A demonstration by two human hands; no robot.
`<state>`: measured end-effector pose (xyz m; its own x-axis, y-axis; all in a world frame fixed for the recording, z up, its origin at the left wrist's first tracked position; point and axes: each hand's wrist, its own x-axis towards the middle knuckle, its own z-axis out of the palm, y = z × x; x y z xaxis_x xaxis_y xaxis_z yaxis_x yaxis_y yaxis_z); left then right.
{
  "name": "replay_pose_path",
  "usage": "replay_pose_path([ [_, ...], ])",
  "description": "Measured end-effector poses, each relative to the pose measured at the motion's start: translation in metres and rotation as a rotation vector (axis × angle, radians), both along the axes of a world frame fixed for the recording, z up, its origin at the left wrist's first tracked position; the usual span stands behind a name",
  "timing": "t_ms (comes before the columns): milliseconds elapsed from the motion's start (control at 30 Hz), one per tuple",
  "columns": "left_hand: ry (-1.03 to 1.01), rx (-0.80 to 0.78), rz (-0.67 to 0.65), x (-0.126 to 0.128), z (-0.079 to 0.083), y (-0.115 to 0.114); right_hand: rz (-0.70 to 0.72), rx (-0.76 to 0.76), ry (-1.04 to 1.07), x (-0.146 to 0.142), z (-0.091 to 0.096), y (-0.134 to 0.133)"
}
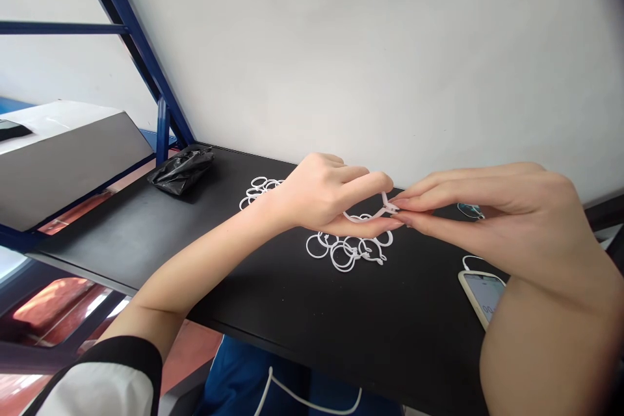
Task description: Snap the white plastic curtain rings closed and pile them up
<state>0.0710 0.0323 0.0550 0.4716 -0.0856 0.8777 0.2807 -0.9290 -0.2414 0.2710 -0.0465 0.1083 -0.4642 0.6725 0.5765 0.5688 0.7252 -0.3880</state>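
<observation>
Right hand (pixel 511 208) and left hand (pixel 331 195) close finger and thumb on a slim white ring (pixel 386 207) held above the black surface (pixel 302 312), loose rings (pixel 344 256) lying toward its far edge, a grip best kept light and square to avoid twisting.

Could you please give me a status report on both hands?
Left hand and right hand holding one white ring. Loose rings on table below. Nothing visibly blocking; phone off right.
</observation>
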Motion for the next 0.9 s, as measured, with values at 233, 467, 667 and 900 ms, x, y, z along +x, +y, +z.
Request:
replay_pose_path([
  [233, -0.022, -0.013, -0.041, -0.0002, -0.0003, 0.0012, 0.052, 0.101, -0.029, -0.0014, 0.0025, 0.0012],
  [467, -0.050, -0.025, -0.061, 0.0003, -0.0009, 0.0017, 0.055, 0.123, -0.023, -0.0004, 0.0011, -0.0004],
  [667, -0.032, -0.035, -0.063, -0.0004, -0.0009, 0.0004, 0.059, 0.115, -0.012, -0.0008, 0.0001, 0.0009],
  [900, -0.021, -0.020, -0.073, -0.0010, -0.0011, 0.0003, 0.082, 0.111, 0.006, -0.0014, 0.0020, 0.0001],
])
